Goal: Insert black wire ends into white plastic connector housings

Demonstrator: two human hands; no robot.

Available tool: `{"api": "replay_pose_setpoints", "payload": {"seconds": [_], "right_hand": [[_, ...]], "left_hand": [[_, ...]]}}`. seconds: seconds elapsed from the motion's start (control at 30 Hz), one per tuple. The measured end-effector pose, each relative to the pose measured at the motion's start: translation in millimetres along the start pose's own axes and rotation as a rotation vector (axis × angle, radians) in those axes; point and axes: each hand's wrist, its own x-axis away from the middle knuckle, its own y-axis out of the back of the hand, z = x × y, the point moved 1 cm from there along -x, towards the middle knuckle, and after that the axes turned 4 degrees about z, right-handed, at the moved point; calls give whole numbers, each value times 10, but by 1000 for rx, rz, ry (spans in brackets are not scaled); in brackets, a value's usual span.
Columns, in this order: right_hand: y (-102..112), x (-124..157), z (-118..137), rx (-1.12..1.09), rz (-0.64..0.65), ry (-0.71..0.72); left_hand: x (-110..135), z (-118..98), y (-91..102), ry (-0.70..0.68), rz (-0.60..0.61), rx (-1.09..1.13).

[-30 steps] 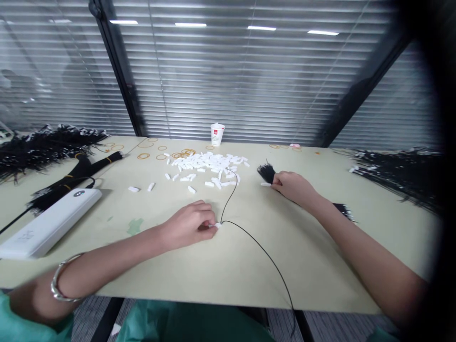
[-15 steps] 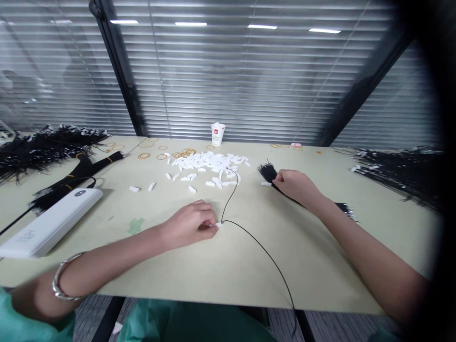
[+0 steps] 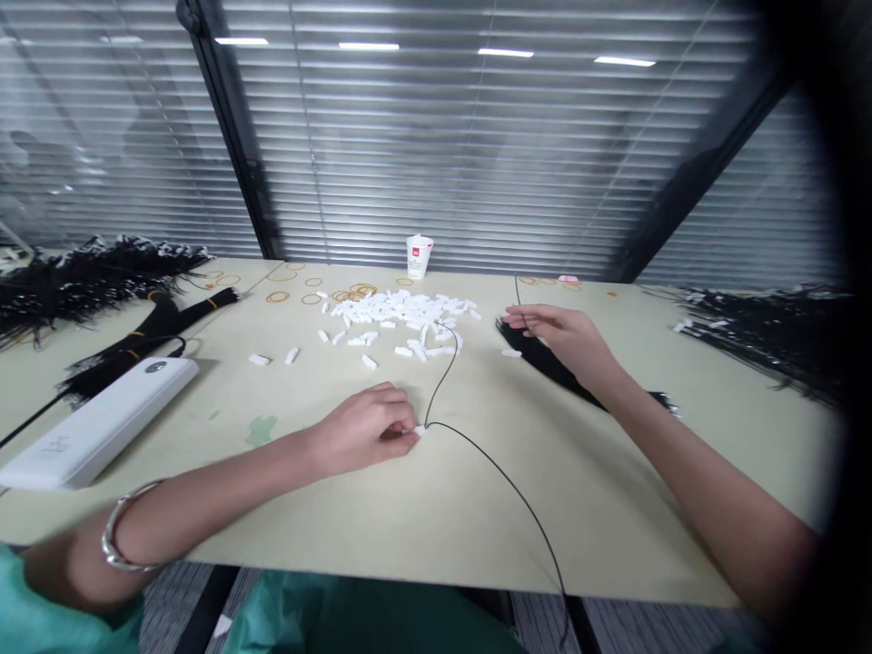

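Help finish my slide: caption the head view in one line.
Left hand pinches a white piece with black wire; right hand holds a strand by a black bundle.

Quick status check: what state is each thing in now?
Left hand: pinching a white connector.
Right hand: pinching a wire near the end of the black bundle.
Black bundle: lying flat.
White pieces: mostly heaped, some scattered.
Paper cup: upright.
Power bank: lying flat.
Bundles at left: banded.
Rubber bands: loose.

Paper cup (image 3: 418, 260), power bank (image 3: 102, 422)
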Motion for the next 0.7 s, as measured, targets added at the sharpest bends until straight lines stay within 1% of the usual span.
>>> {"api": "replay_pose_setpoints", "payload": {"seconds": [0.07, 0.13, 0.23, 0.3, 0.4, 0.57, 0.63, 0.7], "right_hand": [[-14, 17, 58, -113, 33, 37], [-24, 37, 108, -227, 36, 47], [-47, 63, 165, -479, 0, 1], [-88, 85, 212, -600, -10, -28], [-206, 153, 341, -612, 23, -16], [-448, 370, 699, -540, 143, 63], [-510, 453, 821, -493, 188, 88], [-545, 513, 890, -452, 211, 98]], "left_hand": [[-1, -3, 3, 0, 2, 2], [0, -4, 4, 1, 4, 3], [3, -2, 3, 3, 7, 5], [3, -1, 4, 0, 10, 8], [-1, -6, 13, -12, 13, 13], [-7, -25, 27, -41, 22, 31], [-5, -32, 20, -52, 23, 40], [-1, -41, 6, -64, 23, 47]]}}
